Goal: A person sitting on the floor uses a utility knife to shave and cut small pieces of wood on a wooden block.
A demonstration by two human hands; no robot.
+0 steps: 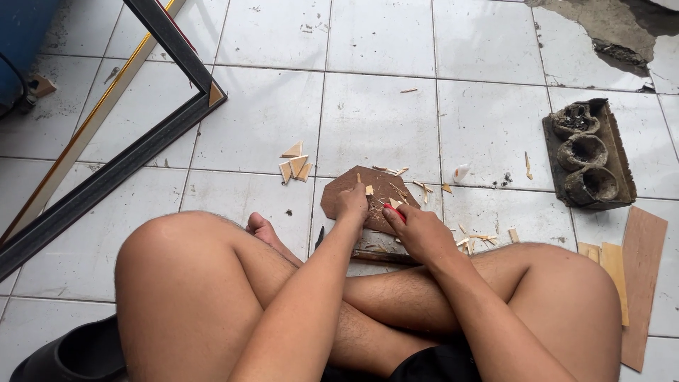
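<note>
I sit cross-legged on a white tiled floor. A brown board lies in front of my legs, strewn with small pale wood chips. My left hand presses down on a small wood piece on the board, fingers closed on it. My right hand grips a red-handled cutter, its tip at the wood beside my left fingers. What lies under my hands is hidden.
Several triangular wood pieces lie left of the board. A black and gold picture frame leans at the left. A dark tray with three round pots sits right, thin wood strips below it. A black sandal lies bottom left.
</note>
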